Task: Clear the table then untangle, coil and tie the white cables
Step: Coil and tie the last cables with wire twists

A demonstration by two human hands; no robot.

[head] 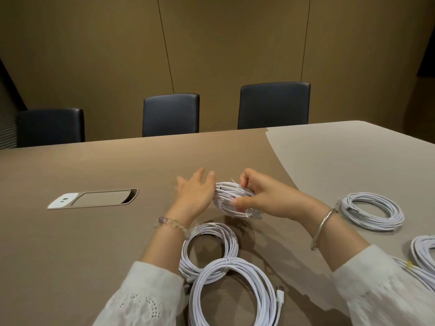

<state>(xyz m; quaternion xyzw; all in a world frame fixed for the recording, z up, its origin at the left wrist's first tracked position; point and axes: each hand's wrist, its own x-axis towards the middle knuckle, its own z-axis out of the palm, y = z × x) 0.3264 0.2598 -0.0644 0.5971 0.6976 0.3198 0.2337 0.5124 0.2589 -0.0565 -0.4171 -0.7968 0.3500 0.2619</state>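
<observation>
Where the table (94, 231) is running out of view at the bottom, a large tied coil (231, 292) of white cable is lying flat with its plug end (280, 296) just beside its right rim, and a smaller tied coil (209, 248) is touching its far left rim, partly under the left forearm. At the right edge, two more cable bundles (423, 255) are being cut off by the frame and by the white sleeve (386, 285). Farther right, another tied coil (370, 211) is lying flat, apart from the rest. Above the middle of the table the right hand (261, 196) is gripping a squeezed white coil (229, 200), thumb and curled fingers pinching its strands, held off the surface. The left hand (196, 191) is spreading its fingers wide and relaxed, its palm touching that coil's left side. A thin tie end is sticking up from the strands. To the left, broad bare tabletop is stretching out to a recessed power hatch (94, 198). Beyond the far edge, three dark chairs (274, 105) are standing against a brown panelled wall (211, 43).
</observation>
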